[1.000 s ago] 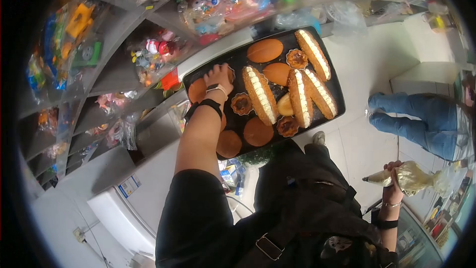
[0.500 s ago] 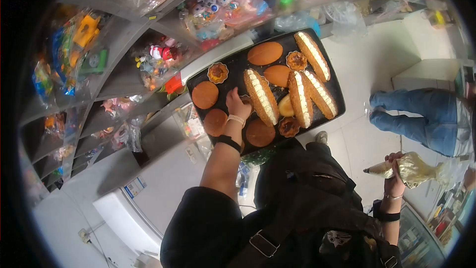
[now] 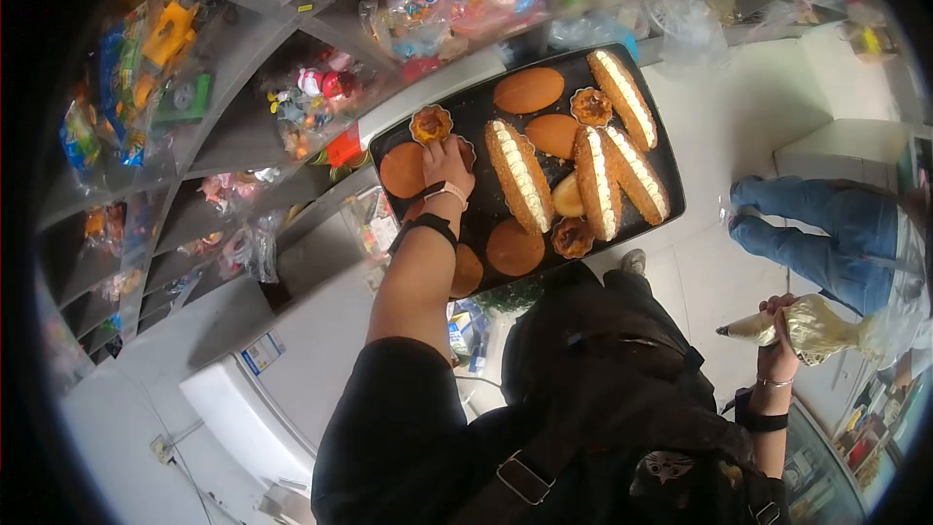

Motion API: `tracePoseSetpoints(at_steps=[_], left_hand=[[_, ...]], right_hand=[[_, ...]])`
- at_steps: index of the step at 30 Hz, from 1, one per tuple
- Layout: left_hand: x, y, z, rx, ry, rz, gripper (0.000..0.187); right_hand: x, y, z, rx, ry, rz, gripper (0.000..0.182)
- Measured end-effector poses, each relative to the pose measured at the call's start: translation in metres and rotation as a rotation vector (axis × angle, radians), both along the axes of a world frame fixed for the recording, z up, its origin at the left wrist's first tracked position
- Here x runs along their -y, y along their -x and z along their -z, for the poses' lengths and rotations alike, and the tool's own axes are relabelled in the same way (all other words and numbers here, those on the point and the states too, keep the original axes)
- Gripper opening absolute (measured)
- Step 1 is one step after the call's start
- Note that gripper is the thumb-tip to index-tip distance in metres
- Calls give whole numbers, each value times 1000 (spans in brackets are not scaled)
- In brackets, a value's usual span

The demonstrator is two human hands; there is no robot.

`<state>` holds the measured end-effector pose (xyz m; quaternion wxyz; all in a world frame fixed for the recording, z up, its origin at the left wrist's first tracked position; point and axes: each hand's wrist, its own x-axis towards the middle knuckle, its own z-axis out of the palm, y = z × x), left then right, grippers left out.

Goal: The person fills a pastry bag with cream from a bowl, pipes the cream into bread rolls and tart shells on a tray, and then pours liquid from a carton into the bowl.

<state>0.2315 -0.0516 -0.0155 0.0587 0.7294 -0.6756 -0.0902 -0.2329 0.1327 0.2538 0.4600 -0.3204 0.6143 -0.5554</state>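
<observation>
Our left hand (image 3: 445, 172) has moved up the tray (image 3: 483, 206), its fingers pinching a tart (image 3: 467, 154); that pairs it with the other tart (image 3: 431, 123), left of upper centre. At lower right, our right hand (image 3: 776, 358) grips the piping bag (image 3: 821, 331).

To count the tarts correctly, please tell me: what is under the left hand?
Part of a tart shows beside the left hand; the hand covers the rest and the tray beneath.

piping bag (image 3: 818, 329): gold | tray (image 3: 484, 206): black | cake (image 3: 515, 248): orange-brown | roll (image 3: 525, 178): brown, white ridged stripe | tart (image 3: 431, 123): yellow, dark-brown patches
</observation>
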Motion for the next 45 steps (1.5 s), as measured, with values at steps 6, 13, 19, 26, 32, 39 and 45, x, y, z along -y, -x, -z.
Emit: tracePoseSetpoints(at_steps=[6,13,19,26,32,39,45], left_hand=[[2,-6,74,-788,-71,-339,61],[-31,67,-7,-1661,-453,-1047,65],[-54,62,59,-1470,-357,-787,64],[-55,69,22,-1295,-248,-599,54],[-49,69,-8,-1369,-243,-632,45],[-48,56,-13,-2131,-245,-568,40],[-45,113,-60,-2188,-479,-467,38]], right_hand=[[-10,9,0,-8,27,35,22],[-13,12,-2,41,41,79,20],[-17,12,0,20,45,76,20],[-13,10,-2,0,12,8,23],[-10,12,4,51,22,-45,22],[-8,15,3,32,8,-29,22],[-7,26,7,73,32,-18,24]])
